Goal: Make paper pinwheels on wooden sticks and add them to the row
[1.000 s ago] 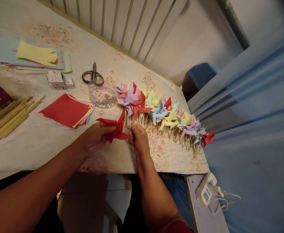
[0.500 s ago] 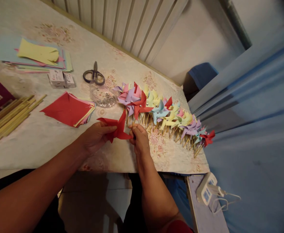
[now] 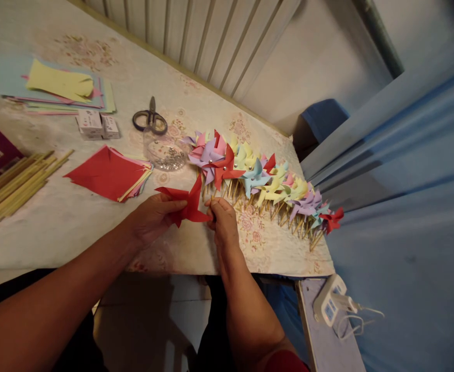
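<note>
Near the table's front edge, my left hand (image 3: 155, 216) is closed, with its thumb pressing on a red paper pinwheel (image 3: 191, 204) whose blades fan out to the right. Just right of it, my right hand (image 3: 223, 219) has its fingers pinched together close to the pinwheel's right blade. A small tan tip, which looks like the end of a wooden stick (image 3: 212, 197), shows above those fingers; the rest of it is hidden in the hand. Beyond both hands lies a row of finished pinwheels (image 3: 255, 178) in several colours, on sticks.
A stack of paper squares (image 3: 108, 173), red on top, lies left of a clear tray of metal pins (image 3: 168, 156). Scissors (image 3: 151, 120), small boxes (image 3: 95, 125), coloured sheets (image 3: 12, 77) and loose sticks (image 3: 25, 181) are farther left. A power strip (image 3: 330, 302) sits at lower right.
Almost nothing differs. Both hands keep their grip and place, and the view has shifted very slightly.
</note>
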A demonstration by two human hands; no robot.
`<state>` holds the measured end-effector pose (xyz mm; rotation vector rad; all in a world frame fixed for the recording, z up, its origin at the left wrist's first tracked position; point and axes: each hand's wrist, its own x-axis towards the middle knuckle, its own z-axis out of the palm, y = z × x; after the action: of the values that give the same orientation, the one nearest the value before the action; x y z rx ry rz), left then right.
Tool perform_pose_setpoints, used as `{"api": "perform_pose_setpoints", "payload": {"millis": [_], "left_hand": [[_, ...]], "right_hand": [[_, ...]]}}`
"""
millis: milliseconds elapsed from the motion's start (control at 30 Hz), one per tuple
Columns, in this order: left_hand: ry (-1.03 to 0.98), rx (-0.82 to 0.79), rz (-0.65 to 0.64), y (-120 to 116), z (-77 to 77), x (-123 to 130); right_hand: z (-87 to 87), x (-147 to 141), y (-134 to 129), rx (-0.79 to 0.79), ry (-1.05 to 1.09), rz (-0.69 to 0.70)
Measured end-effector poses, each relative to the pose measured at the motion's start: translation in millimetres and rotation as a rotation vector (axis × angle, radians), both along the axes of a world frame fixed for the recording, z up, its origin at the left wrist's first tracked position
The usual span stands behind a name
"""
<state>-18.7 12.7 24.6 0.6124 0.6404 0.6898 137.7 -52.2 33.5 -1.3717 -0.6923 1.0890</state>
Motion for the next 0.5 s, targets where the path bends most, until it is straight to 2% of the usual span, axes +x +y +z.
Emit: {"api": "perform_pose_setpoints", "payload": {"millis": [300, 500], "left_hand": [[0.028, 0.019, -0.015, 0.0, -1.9, -1.5], [0.01, 0.026, -0.028, 1.4, -1.2, -1.0]], "right_hand": [[-5.2, 0.9, 0.3, -0.004, 0.008, -0.004], [-6.2, 2.5, -0.1, 0.017, -0.039, -0.089]]}}
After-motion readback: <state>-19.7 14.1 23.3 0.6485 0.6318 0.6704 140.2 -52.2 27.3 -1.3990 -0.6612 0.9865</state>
